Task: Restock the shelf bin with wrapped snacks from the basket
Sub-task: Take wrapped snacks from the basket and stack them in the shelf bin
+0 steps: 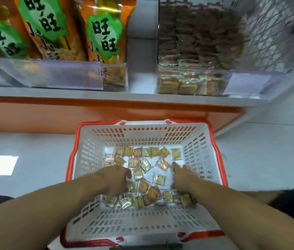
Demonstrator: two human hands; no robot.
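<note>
A white slatted basket (95, 156) with an orange-red rim stands on the pale floor, just near of the orange base panel (34, 116) below the shelf. Its floor carries a loose scatter of small wrapped snacks (145, 165) — a rough row along the far side, singles in the middle, and a denser heap toward the near side. Both bare forearms reach down into the basket from the near edge. The left hand (114, 179) sits left of centre, knuckles up, fingers curled downward onto the packets beneath it; whether any packet is actually pinched cannot be told, as the fingertips are hidden under the hand. The right hand (181, 177) sits right of centre, one finger extended toward the far side and touching a packet, the other fingers bent down among the heap; grip likewise cannot be confirmed. On the white shelf (70, 93) at the far side, right of centre, stands a clear shelf bin (191, 80) holding similar wrapped snacks at low level — well apart from the basket and above it. To the left, tall orange snack bags (104, 38) with green labels stand behind a clear front rail (52, 74). The far right of the shelf is blurred.
</note>
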